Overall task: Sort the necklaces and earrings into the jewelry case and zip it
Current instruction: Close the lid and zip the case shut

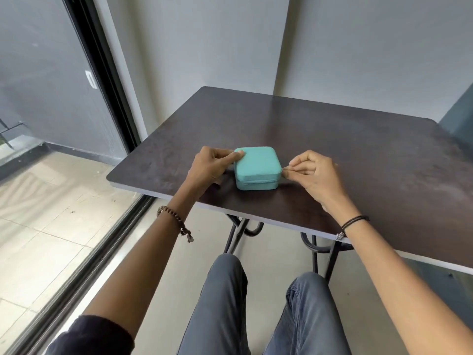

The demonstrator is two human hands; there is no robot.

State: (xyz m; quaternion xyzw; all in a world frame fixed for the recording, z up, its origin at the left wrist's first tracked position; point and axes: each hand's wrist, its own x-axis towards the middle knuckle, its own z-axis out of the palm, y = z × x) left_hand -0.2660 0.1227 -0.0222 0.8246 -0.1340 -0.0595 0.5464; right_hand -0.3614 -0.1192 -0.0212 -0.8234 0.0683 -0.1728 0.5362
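Observation:
A small turquoise jewelry case (pixel 256 163) sits closed on the dark table (pixel 358 155), near its front edge. My left hand (pixel 211 167) holds the case at its left side, thumb lying on the lid's top left corner and fingers curled against the side. My right hand (pixel 313 172) is at the case's right side, thumb and forefinger pinching the small zipper pull (pixel 283 170) at the zip line. No necklaces or earrings are visible outside the case.
A wall stands behind the table. A glass sliding door (pixel 51 98) with a black frame runs along the left, its floor track beside my knees. Black metal table legs (pixel 238 234) show under the front edge, above my legs.

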